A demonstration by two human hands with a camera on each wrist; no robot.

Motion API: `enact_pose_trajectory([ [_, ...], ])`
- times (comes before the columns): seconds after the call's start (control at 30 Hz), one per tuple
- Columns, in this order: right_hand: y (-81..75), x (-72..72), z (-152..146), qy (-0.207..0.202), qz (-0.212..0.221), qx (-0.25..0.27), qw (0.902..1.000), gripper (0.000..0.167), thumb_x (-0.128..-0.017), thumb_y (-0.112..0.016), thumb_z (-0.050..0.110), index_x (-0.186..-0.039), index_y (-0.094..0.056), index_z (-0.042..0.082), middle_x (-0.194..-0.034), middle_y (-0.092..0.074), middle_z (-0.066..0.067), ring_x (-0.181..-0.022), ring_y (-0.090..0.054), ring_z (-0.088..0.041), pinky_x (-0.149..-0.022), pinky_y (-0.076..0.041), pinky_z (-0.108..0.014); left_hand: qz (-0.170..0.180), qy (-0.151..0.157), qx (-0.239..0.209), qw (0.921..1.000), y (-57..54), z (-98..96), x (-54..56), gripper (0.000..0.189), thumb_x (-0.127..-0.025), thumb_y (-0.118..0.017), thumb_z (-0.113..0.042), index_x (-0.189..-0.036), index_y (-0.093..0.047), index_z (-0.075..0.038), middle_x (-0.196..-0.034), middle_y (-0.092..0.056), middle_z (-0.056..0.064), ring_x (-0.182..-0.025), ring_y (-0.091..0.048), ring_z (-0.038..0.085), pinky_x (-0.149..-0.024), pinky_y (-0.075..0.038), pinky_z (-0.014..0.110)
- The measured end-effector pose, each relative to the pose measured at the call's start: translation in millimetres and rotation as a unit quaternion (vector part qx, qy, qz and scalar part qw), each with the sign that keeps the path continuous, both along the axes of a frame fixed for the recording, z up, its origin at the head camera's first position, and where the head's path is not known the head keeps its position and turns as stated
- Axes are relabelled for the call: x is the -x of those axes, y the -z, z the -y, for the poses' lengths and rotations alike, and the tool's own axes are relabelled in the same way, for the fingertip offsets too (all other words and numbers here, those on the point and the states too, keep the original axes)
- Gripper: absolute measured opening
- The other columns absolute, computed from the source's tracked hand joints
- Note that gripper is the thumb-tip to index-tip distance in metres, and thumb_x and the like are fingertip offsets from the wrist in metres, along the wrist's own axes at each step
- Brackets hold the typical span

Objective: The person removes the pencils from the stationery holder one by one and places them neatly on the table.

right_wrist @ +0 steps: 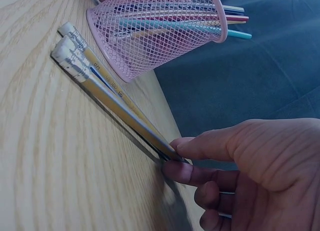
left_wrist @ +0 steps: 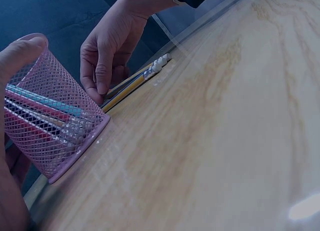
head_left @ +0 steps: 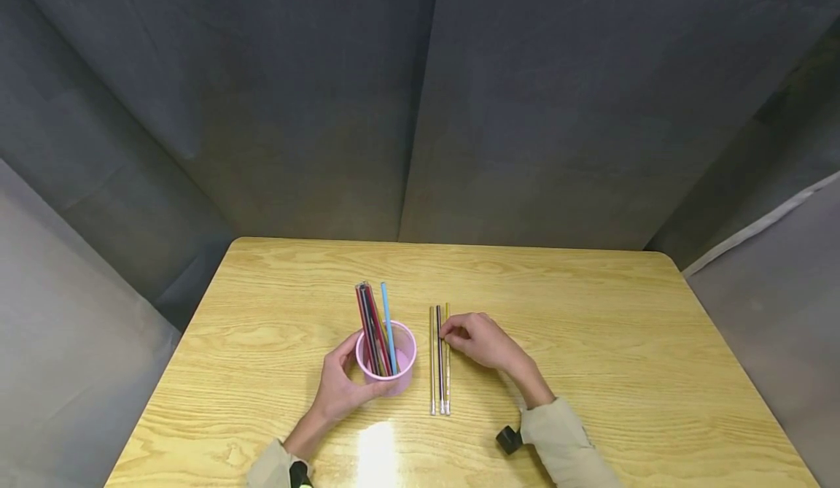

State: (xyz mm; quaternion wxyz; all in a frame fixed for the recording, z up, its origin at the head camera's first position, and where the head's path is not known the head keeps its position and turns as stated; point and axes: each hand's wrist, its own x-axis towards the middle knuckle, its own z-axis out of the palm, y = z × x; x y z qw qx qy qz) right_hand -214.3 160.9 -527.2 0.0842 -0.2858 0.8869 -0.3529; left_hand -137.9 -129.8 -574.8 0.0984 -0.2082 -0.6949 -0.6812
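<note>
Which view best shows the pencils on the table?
Head view: all three pencils lie side by side, nearly full length. Right wrist shows their erasers closer, but the right hand hides the far ends; left wrist shows mainly eraser ends.

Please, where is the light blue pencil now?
In the head view, the light blue pencil leans inside the pink cup, right of the red pencils; the left hand holds this cup.
</note>
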Motion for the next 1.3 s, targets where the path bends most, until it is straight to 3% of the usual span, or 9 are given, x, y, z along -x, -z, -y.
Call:
enact_pose_trajectory([
  [1.3,-2.7,-0.7,1.3,0.010,-0.012,-0.022,0.9996,0.010,-0.100,-0.068,0.009,-0.103,-0.078,0.011,-0.096,-0.076,0.002,-0.082,-0.064,-0.006,-0.077,-0.057,-0.029,0.005,-0.002,0.000,1.0000,-1.4,-0.1,-0.5,0.084,-0.066,-0.095,0.000,-0.142,-0.059,-0.002,-0.133,-0.068,0.020,-0.122,-0.065,0.021,-0.109,-0.053,0.030],
])
